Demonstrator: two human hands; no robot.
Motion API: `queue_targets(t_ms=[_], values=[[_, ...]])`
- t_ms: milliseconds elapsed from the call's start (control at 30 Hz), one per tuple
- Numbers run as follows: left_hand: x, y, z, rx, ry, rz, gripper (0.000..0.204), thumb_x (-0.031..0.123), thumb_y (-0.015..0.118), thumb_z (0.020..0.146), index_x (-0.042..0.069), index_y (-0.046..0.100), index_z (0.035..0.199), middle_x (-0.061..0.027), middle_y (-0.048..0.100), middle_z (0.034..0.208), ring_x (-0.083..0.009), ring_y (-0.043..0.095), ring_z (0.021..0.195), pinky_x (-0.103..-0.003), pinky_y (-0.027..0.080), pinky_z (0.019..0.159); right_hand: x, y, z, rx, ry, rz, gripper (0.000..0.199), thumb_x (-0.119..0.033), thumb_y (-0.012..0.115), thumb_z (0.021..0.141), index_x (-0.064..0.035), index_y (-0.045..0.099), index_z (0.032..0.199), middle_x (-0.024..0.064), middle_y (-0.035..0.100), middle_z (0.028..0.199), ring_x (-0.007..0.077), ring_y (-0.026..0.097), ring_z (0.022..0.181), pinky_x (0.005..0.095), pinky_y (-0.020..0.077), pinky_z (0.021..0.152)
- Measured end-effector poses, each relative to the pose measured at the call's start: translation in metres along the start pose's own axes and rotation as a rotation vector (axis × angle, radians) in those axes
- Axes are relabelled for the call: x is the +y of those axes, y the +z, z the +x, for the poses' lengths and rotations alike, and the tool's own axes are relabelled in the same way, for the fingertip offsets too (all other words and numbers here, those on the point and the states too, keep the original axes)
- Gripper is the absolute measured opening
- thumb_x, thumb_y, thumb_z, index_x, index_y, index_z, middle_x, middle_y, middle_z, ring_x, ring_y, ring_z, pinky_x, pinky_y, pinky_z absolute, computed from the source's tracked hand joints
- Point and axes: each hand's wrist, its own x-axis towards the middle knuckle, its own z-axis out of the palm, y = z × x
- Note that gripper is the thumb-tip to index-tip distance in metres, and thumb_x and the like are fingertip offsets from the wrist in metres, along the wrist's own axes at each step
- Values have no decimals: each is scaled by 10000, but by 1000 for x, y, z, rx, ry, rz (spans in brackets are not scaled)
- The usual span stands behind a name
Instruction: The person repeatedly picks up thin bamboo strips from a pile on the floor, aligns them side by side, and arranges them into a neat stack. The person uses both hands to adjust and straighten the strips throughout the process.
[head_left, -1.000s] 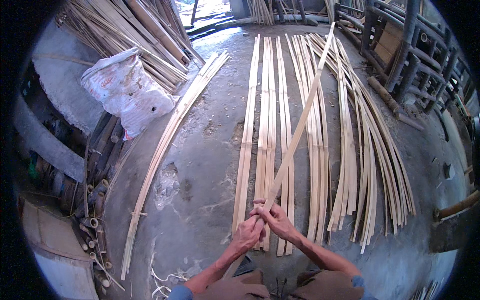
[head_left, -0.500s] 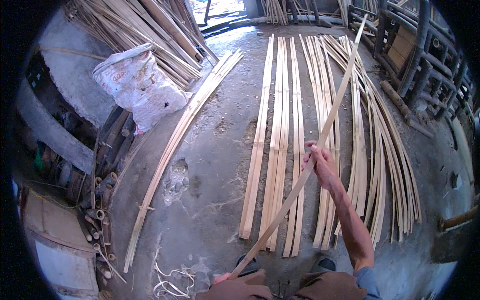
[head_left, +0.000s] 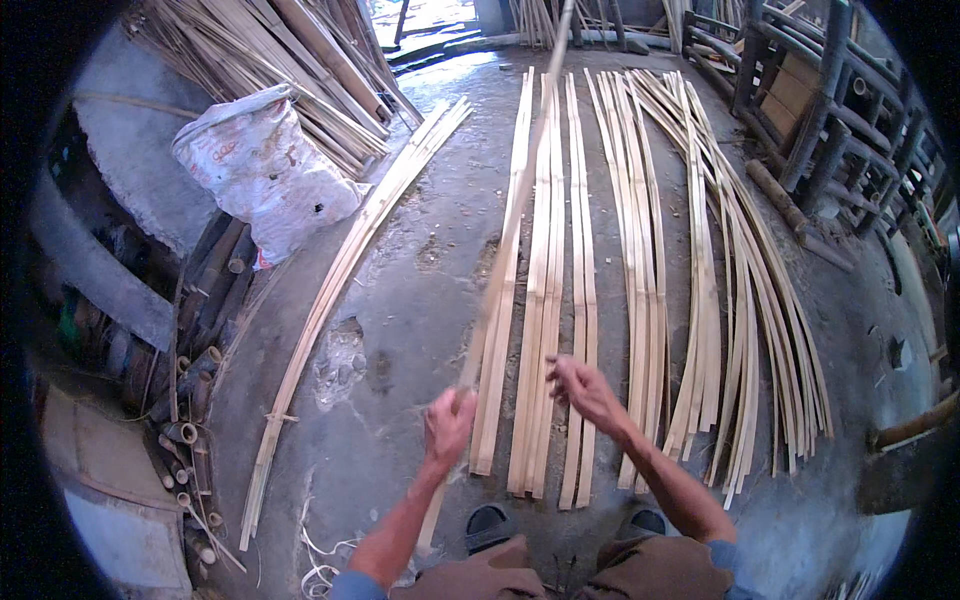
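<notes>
My left hand (head_left: 448,428) is closed round a long, flat bamboo strip (head_left: 492,300) near its lower part. The strip slants up and away in front of me, blurred toward its far end. Its lower end shows beside my left forearm. My right hand (head_left: 585,390) hovers to the right, off the strip, with loosely bent fingers and nothing visible in them. Under my hands, several rows of pale bamboo strips (head_left: 535,330) lie lengthwise on the floor. The nearest row to the left hand is a narrow pair (head_left: 490,400).
A bundle of strips (head_left: 345,270) lies to the left, tied near its close end. Beyond it are a white sack (head_left: 270,170) and stacked bamboo (head_left: 300,60). Bamboo frames (head_left: 830,110) stand at the far right. Fanned strips (head_left: 775,310) cover the right floor. Pale ties (head_left: 318,575) lie near my feet.
The right hand has let go of the bamboo strip and moved down and left. My left hand has risen with the strip, whose far end has swung left.
</notes>
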Motion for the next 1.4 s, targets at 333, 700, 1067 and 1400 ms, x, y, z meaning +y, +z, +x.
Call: queue_targets(t_ms=[333, 700, 1067, 1400], values=[[-89, 61, 125, -117, -215, 84, 439, 380, 611, 910, -47, 631, 810, -229, 635, 740, -349, 627, 673, -465, 474, 654, 92, 31, -85, 32, 231, 100, 377, -297, 486, 1042, 8, 606, 1229, 63, 653, 934, 130, 621, 787, 286, 527, 715], [-171, 68, 61, -140, 24, 438, 376, 247, 666, 861, 26, 591, 1156, -222, 565, 1035, -422, 555, 1008, -496, 461, 848, 115, 66, -131, -119, 349, 80, 395, -330, 451, 1051, -13, 605, 1229, 75, 669, 997, 141, 633, 859, 302, 521, 759], [-132, -1, -135, -117, -93, 467, 489, 144, 674, 852, 39, 494, 1295, -190, 506, 1079, -381, 546, 996, -473, 455, 840, 143, 72, -136, -174, 367, 78, 379, -301, 456, 1054, -6, 616, 1230, 56, 661, 977, 132, 608, 839, 290, 513, 769], [-109, 35, -36, -117, 7, 267, 447, 78, 532, 937, -71, 439, 1347, -222, 473, 1039, -393, 551, 926, -464, 468, 782, 144, 73, -139, -219, 347, 102, 367, -297, 470, 1051, -4, 621, 1211, 37, 638, 953, 119, 593, 833, 274, 502, 766]])
